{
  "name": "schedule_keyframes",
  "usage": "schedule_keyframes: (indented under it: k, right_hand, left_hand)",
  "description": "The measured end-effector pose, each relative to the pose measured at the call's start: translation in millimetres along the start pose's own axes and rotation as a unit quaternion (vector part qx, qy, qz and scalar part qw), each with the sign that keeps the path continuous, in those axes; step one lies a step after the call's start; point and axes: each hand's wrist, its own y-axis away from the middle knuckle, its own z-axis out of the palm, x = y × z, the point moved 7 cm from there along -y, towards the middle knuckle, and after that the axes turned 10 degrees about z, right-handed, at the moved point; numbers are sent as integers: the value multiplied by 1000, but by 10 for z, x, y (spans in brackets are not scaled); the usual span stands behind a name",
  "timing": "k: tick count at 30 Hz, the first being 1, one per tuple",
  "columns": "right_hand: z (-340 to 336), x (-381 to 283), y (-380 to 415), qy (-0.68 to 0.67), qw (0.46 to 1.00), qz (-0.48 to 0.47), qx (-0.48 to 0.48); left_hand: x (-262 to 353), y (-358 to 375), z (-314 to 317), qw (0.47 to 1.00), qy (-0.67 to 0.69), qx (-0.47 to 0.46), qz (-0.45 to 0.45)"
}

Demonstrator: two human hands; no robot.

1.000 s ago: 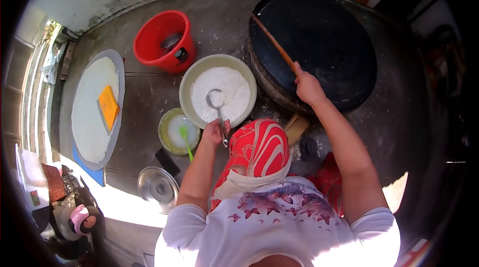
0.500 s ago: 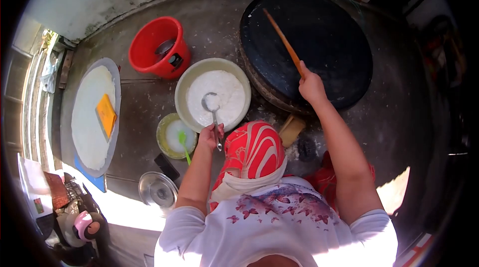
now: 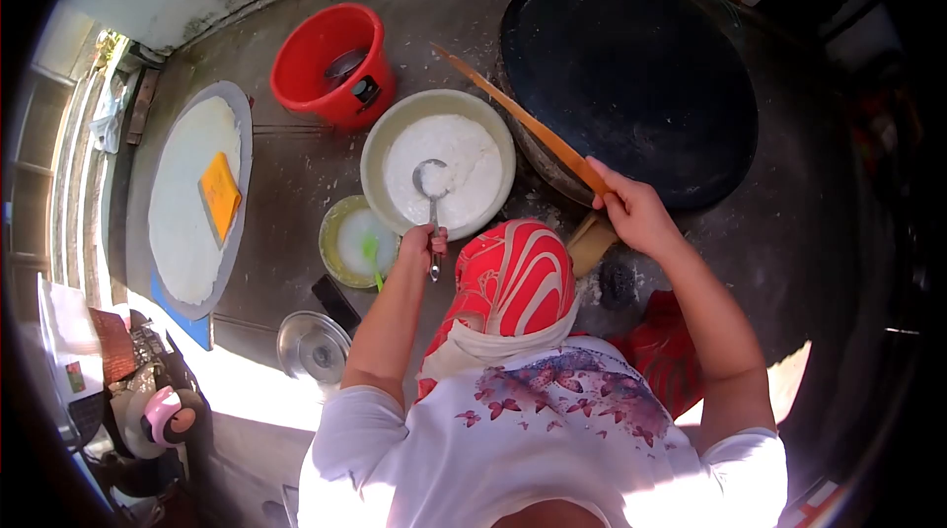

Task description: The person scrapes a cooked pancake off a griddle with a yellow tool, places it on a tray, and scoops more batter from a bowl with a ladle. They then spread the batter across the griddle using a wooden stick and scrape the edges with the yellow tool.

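Note:
My left hand is closed around the handle of a metal ladle. The ladle's bowl rests in white batter inside a big pale basin. My right hand grips one end of a long, flat wooden spatula, whose pointed far end reaches left above the basin's upper right side. Beyond that hand lies a large round black griddle with a bare dark surface. Close to my left hand, a smaller greenish bowl holds milky liquid and a green utensil.
A red bucket with a metal dish inside stands behind the basin. At left, a round board carries a thin pale sheet and a folded yellow cloth. A metal lid and dark phone-like object lie nearer me.
My right hand has turned the wooden spatula, swinging its far end left off the griddle to above the basin's edge. The ladle stays in the batter. The whole view has shifted slightly.

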Motion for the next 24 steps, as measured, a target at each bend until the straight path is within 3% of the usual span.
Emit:
schedule_keyframes:
  k: [2, 3, 5, 6, 7, 8, 9, 11, 14, 17, 19, 21, 24]
  right_hand:
    - [-176, 231, 167, -71, 997, 43, -2]
    - [-198, 299, 288, -71, 996, 44, -6]
    - [-223, 475, 534, -219, 971, 94, 8]
    - [-184, 519, 605, -220, 971, 98, 6]
    - [-137, 553, 675, -230, 968, 97, -4]
    - [-89, 584, 736, -241, 966, 95, -16]
    - [-29, 622, 766, -241, 965, 97, -21]
    - [65, 662, 763, -228, 971, 76, -15]
    - [133, 723, 770, -211, 975, 76, 4]
    - [162, 753, 799, -234, 968, 89, 6]
    - [132, 757, 789, -243, 965, 95, 4]
    - [153, 762, 808, -271, 956, 107, -10]
    - [155, 762, 834, -244, 964, 107, 0]
  left_hand:
    - [79, 198, 22, 983, -151, 64, 82]
    - [33, 351, 47, 983, -150, 68, 80]
    - [197, 608, 124, 876, -407, 51, 253]
    - [176, 556, 64, 877, -408, 54, 249]
    - [284, 560, 76, 718, -604, 79, 336]
    - [317, 618, 143, 508, -757, 98, 398]
    - [400, 620, 107, 509, -758, 101, 395]
    - [605, 452, 48, 440, -862, 109, 226]
    - [1033, 881, 451, 442, -833, 177, 282]
    - [849, 636, 309, 477, -801, 183, 312]
    - [649, 676, 349, 461, -830, 131, 284]
    - [674, 924, 421, 516, -803, 97, 283]
    - [815, 969, 173, 510, -794, 149, 296]
